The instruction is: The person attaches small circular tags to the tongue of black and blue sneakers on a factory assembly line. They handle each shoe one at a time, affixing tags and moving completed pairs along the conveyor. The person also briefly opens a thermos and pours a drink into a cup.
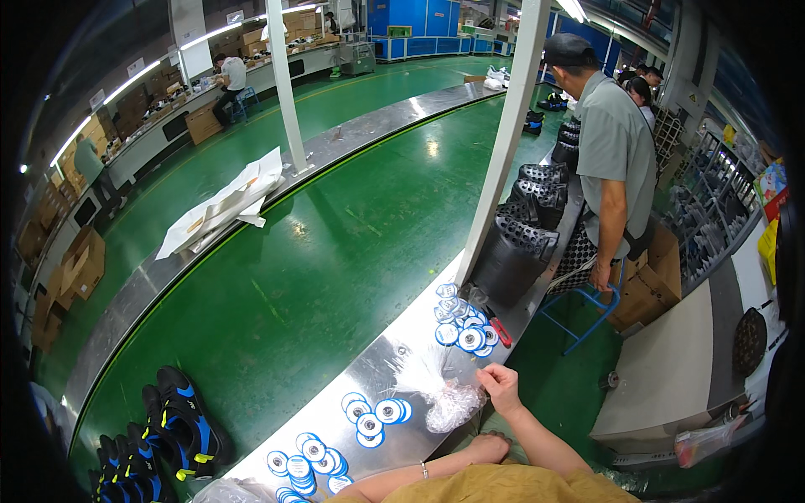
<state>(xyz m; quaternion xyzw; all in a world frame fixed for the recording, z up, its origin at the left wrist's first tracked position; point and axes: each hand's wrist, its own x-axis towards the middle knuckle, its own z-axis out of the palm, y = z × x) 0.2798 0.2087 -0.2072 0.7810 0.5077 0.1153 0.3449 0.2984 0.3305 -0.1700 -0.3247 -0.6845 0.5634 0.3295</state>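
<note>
My right hand (pixel 501 387) is raised at the near edge of the metal bench, thumb and fingertips pinched together; whatever is between them is too small to make out. Just left of it lies a bunch of thin clear plastic strands (pixel 423 373) with a crumpled clear plastic bag (pixel 453 407). My left hand (pixel 489 448), below the right and off the bench edge, has its fingers curled in, and their contents are hidden. Round blue-and-white tags (pixel 369 424) lie in loose groups along the bench. Beside the far pile of tags (pixel 471 338) is a red-handled tool (pixel 501 332).
Black-and-blue shoes (pixel 184 419) stand at lower left on the green conveyor surface (pixel 335 251). Black crates (pixel 513 256) line the bench ahead, beside a white post (pixel 507 142). A co-worker (pixel 616 151) stands at right by a blue stool (pixel 587 310); a cardboard box (pixel 658 281) is behind.
</note>
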